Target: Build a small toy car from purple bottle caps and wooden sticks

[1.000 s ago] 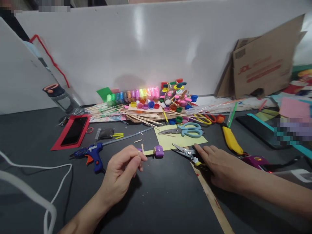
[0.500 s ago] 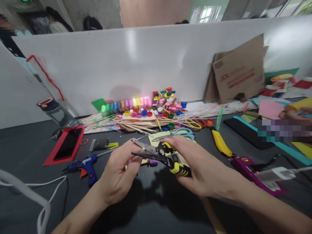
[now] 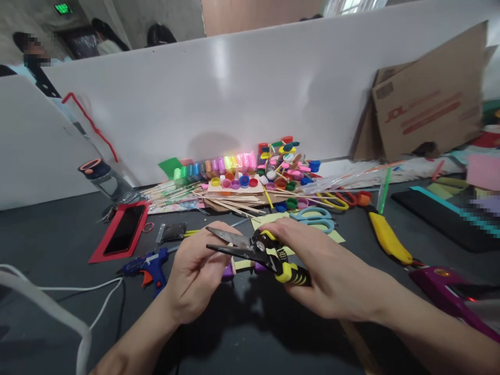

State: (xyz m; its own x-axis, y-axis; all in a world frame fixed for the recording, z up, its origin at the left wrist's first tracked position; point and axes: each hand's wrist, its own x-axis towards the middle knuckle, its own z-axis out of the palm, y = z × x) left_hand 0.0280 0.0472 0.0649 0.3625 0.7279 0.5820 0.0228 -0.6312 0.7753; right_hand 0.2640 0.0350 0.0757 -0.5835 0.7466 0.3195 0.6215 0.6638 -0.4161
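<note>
My right hand [image 3: 324, 265] is closed round the black and yellow handles of a pair of spring-loaded snips [image 3: 260, 247]. Their blades stand apart and point left, towards my left hand [image 3: 199, 273]. That hand is pinched closed just beside the blades, with a small pale stick [image 3: 230, 246] showing by its fingertips between them; the rest of the stick is hidden by the fingers. Purple pieces [image 3: 227, 272] with a pale strip lie behind and below the hands. Blue-handled scissors [image 3: 312, 217] rest on yellow paper [image 3: 338, 237] just past my right hand.
To the left are a blue glue gun [image 3: 150, 268], a phone [image 3: 125, 229] on red paper, a bottle [image 3: 109, 179] and a white cable [image 3: 47, 307]. Wooden skewers [image 3: 234, 203] and colourful clay tubs lie ahead. A yellow cutter [image 3: 388, 239] and cardboard [image 3: 429, 99] are at right.
The view has turned, so the table items sit further right in the picture. Another person's hand at the right has left the view. Both hands keep nearly the same pose, snips still open.
</note>
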